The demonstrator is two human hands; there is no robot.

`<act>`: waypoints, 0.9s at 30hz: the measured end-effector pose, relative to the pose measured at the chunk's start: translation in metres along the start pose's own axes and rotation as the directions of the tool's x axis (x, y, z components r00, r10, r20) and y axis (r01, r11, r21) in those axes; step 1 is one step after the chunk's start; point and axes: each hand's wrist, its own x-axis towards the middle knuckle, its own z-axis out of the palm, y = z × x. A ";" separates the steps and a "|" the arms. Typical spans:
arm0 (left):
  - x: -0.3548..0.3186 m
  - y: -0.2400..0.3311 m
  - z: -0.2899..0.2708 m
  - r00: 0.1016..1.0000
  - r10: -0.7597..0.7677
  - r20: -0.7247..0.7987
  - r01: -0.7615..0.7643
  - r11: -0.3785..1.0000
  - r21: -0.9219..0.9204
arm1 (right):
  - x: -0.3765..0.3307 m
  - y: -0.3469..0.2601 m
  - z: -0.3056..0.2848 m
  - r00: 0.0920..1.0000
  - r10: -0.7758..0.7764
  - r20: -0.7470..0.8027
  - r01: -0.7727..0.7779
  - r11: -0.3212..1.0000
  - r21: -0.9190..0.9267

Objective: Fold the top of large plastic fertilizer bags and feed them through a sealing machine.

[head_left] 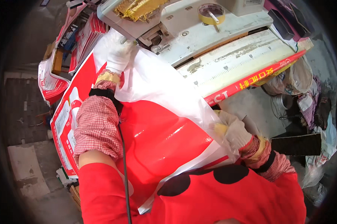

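Observation:
A large glossy red-and-white printed bag (161, 134) lies across my front, with a thin translucent plastic liner (157, 78) showing along its far edge. My left hand (118, 52), in a white glove, is closed on the bag's far left corner, right beside the head of an industrial sewing machine (176, 41). At the right, my gloved right hand (234, 130) grips the bag's right edge, where the liner is bunched over its fingers. Folds of plastic partly cover the fingertips of both hands.
A roll of yellowish tape (211, 14) sits on the machine bed. In front of it runs a worn white board (228, 67) with a ruler scale and a red printed strip. Folded red-and-white bags (90, 39) are stacked at the left. A dark cable (124, 168) hangs along my left arm.

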 end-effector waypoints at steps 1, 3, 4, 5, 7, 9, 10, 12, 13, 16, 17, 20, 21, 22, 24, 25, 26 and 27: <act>0.000 0.000 0.005 1.000 -0.005 -0.001 0.005 1.000 -0.008 | -0.001 -0.007 0.004 1.000 0.007 -0.004 -0.007 1.000 -0.005; -0.001 0.001 0.009 0.974 -0.197 0.109 0.224 0.892 -0.392 | -0.008 -0.026 0.010 0.994 -0.086 -0.074 0.065 0.968 -0.244; -0.002 0.002 0.009 0.972 -0.205 0.113 0.233 0.891 -0.390 | -0.009 -0.028 0.011 0.994 -0.081 -0.068 0.062 0.967 -0.248; -0.003 0.003 0.007 0.965 -0.215 0.148 0.255 0.893 -0.371 | -0.011 -0.028 0.011 0.992 -0.124 0.004 0.118 0.931 -0.344; 0.008 0.010 -0.011 0.958 -0.226 0.179 0.277 0.894 -0.353 | -0.009 -0.022 0.009 0.984 -0.161 0.079 0.179 0.883 -0.434; 0.030 0.030 -0.047 0.990 0.072 0.123 -0.058 0.992 -0.109 | -0.003 -0.004 0.002 0.908 -0.381 0.173 0.418 0.835 -0.359; 0.023 0.030 -0.054 0.941 0.012 0.338 0.010 0.998 -0.063 | -0.007 -0.006 0.001 0.908 -0.382 0.173 0.419 0.834 -0.358; 0.025 0.041 -0.053 0.893 -0.048 0.448 0.086 0.994 -0.064 | -0.017 -0.012 -0.004 0.929 -0.201 0.310 0.346 0.181 -0.921; 0.030 0.045 -0.051 0.828 -0.105 0.552 0.161 0.985 -0.054 | -0.014 -0.014 0.003 0.933 -0.202 0.297 0.335 0.186 -0.924; 0.034 0.006 -0.031 0.855 -0.171 0.490 0.241 0.967 -0.085 | 0.017 -0.006 0.012 0.840 -0.434 0.326 0.394 0.075 -0.916; 0.038 -0.007 -0.023 0.834 -0.181 0.521 0.252 0.965 -0.068 | 0.036 -0.011 0.026 0.850 -0.481 0.217 0.278 0.060 -0.959; 0.030 -0.090 0.002 0.891 -0.254 0.377 0.157 0.950 0.268 | 0.114 0.062 0.023 0.498 -0.786 0.366 0.516 -0.071 -0.854; 0.041 -0.104 -0.007 0.866 -0.282 0.413 0.079 0.893 0.444 | 0.120 0.051 0.023 0.497 -0.786 0.368 0.514 -0.075 -0.854; 0.068 -0.093 -0.017 0.862 -0.354 0.362 0.229 0.910 0.345 | 0.120 0.033 0.019 0.648 -0.690 0.322 0.690 0.352 -0.632; 0.077 -0.096 -0.058 0.851 -0.451 0.268 0.353 0.871 0.342 | 0.124 -0.033 0.043 0.524 -0.698 0.489 0.779 0.161 -0.606; 0.088 -0.106 -0.068 0.884 -0.423 0.198 0.320 0.858 0.403 | 0.120 -0.078 0.057 0.313 -0.678 0.665 0.518 -0.465 -0.718; 0.077 -0.119 -0.080 0.990 -0.037 0.139 -0.037 0.868 0.496 | 0.122 -0.092 0.077 0.540 -0.628 0.561 0.554 -0.237 -0.798; 0.076 -0.107 -0.089 0.988 -0.039 0.150 -0.042 0.862 0.505 | 0.131 -0.101 0.091 0.746 -0.499 0.441 0.509 -0.001 -0.861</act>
